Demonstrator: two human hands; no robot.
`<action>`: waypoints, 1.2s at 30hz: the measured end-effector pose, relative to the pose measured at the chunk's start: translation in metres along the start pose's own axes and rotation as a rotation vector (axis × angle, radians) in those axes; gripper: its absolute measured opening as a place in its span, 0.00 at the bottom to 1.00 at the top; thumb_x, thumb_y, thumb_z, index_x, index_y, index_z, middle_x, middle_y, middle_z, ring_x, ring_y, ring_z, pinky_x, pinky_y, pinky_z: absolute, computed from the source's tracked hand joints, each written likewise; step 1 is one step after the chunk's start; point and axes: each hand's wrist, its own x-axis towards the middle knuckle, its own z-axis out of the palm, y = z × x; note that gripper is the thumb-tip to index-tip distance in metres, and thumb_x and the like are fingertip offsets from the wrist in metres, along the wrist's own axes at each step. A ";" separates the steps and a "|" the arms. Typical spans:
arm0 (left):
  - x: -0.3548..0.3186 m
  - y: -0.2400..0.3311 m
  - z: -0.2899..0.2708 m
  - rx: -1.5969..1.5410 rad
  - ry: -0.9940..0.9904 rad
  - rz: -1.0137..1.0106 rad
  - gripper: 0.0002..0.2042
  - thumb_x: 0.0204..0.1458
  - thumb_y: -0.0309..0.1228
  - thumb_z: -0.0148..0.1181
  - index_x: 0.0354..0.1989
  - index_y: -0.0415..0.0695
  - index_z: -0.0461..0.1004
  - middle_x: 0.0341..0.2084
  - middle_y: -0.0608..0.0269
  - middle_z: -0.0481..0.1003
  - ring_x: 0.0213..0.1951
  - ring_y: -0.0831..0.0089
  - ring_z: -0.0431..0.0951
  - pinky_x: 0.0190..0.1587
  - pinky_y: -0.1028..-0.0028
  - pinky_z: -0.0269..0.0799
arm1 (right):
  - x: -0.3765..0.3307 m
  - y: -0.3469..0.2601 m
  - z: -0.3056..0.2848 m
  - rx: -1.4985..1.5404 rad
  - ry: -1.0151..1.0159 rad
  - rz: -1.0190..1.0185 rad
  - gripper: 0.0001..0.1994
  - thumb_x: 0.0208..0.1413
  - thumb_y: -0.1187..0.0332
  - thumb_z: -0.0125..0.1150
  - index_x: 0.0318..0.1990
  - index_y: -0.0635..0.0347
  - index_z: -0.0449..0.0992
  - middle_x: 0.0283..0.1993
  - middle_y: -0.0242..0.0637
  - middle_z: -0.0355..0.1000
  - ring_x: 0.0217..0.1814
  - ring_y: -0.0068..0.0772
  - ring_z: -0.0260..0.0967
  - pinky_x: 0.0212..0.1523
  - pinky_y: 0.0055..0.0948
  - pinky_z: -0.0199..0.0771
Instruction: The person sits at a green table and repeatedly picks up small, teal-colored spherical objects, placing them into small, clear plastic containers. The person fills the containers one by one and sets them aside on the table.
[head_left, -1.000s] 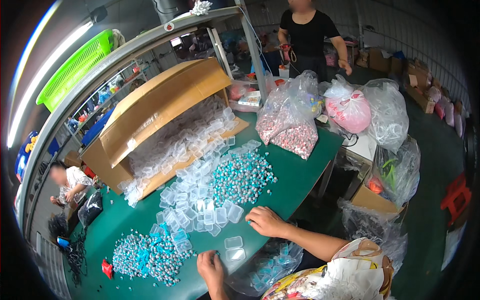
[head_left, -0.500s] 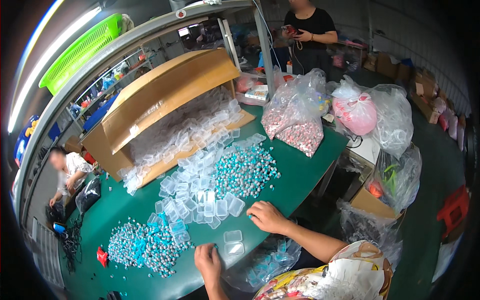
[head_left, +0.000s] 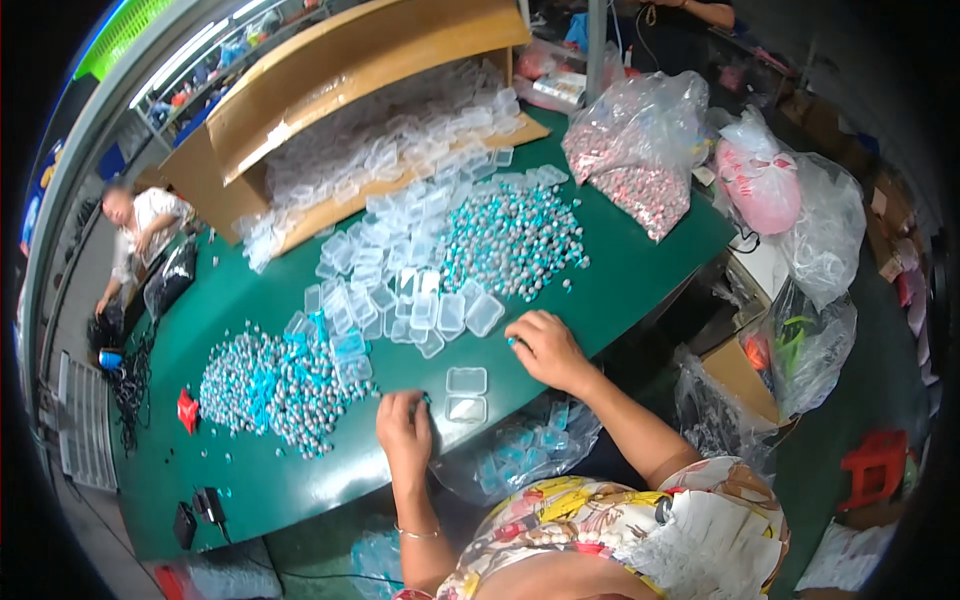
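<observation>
My left hand (head_left: 404,428) rests at the table's near edge with its fingers curled; what they hold, if anything, is hidden. Just left of it spreads a pile of small teal-and-grey pieces (head_left: 290,390). My right hand (head_left: 546,350) is closed over the table, a small teal piece (head_left: 512,341) showing at its fingertips. Between my hands lies an open clear plastic case (head_left: 467,381), lid and base side by side. Beyond my right hand is a second pile of teal-and-grey pieces (head_left: 512,240). Many clear cases (head_left: 385,255) lie heaped beside it.
A cardboard box (head_left: 350,60) spills clear cases at the back. Bags of pink-and-grey pieces (head_left: 640,195) and pink material (head_left: 758,185) stand right. A red scrap (head_left: 187,411) and black adapters (head_left: 207,505) lie left. A bag of filled cases (head_left: 530,445) hangs below the edge. Two people are farther off.
The view has tilted down, so the table sits higher in the picture and more of my arms shows. Both hands keep nearly the same places beside the open case.
</observation>
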 end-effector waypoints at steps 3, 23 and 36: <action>0.000 0.002 -0.001 -0.010 0.003 -0.012 0.06 0.48 0.19 0.62 0.35 0.40 0.77 0.31 0.54 0.75 0.33 0.54 0.75 0.37 0.61 0.70 | 0.000 -0.003 -0.002 0.007 -0.004 0.011 0.09 0.50 0.75 0.63 0.40 0.56 0.75 0.39 0.37 0.72 0.45 0.46 0.70 0.47 0.44 0.67; -0.001 -0.001 -0.001 0.020 0.007 0.031 0.06 0.49 0.18 0.62 0.35 0.38 0.76 0.31 0.55 0.75 0.33 0.58 0.76 0.37 0.65 0.71 | 0.000 -0.003 -0.003 -0.011 -0.004 -0.012 0.08 0.52 0.74 0.62 0.39 0.56 0.74 0.40 0.38 0.70 0.46 0.46 0.69 0.49 0.43 0.68; -0.002 -0.003 0.001 0.019 0.024 0.049 0.06 0.48 0.17 0.63 0.34 0.38 0.76 0.31 0.56 0.75 0.33 0.60 0.76 0.36 0.66 0.72 | -0.002 -0.002 -0.001 0.005 -0.016 0.006 0.06 0.53 0.72 0.60 0.39 0.56 0.75 0.40 0.38 0.70 0.46 0.45 0.69 0.49 0.43 0.67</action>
